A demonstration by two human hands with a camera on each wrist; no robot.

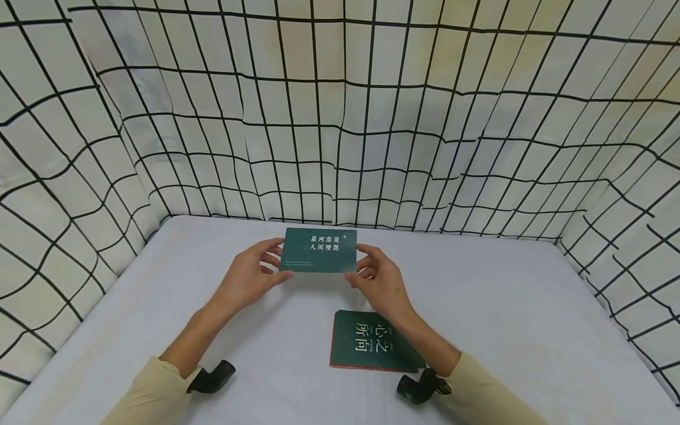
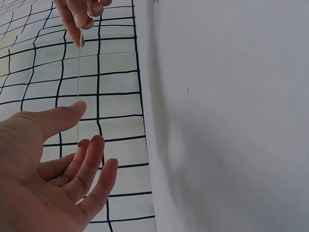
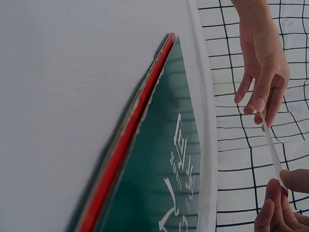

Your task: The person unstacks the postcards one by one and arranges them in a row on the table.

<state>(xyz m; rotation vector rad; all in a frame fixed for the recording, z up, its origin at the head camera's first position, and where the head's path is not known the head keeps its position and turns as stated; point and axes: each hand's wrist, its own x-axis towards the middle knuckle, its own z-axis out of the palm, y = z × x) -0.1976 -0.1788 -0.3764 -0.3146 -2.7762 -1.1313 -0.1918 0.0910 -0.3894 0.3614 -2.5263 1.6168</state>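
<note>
A dark green card (image 1: 319, 260) with white Chinese characters is held up above the far part of the table, its printed face toward the head camera. My left hand (image 1: 247, 274) pinches its left edge between thumb and fingers, and my right hand (image 1: 381, 283) pinches the right edge. Seen edge-on in the left wrist view, the card (image 2: 78, 72) is a thin line between both hands. Below my right wrist lies a green packet or stack (image 1: 356, 342) with large white characters and a red edge. My right forearm hides part of it.
The table (image 1: 504, 324) has a white cover. A black grid net (image 1: 366, 124) before pale cloth rises at the back and both sides. Black wrist devices (image 1: 212, 376) sit at the sleeve cuffs, one near the green stack.
</note>
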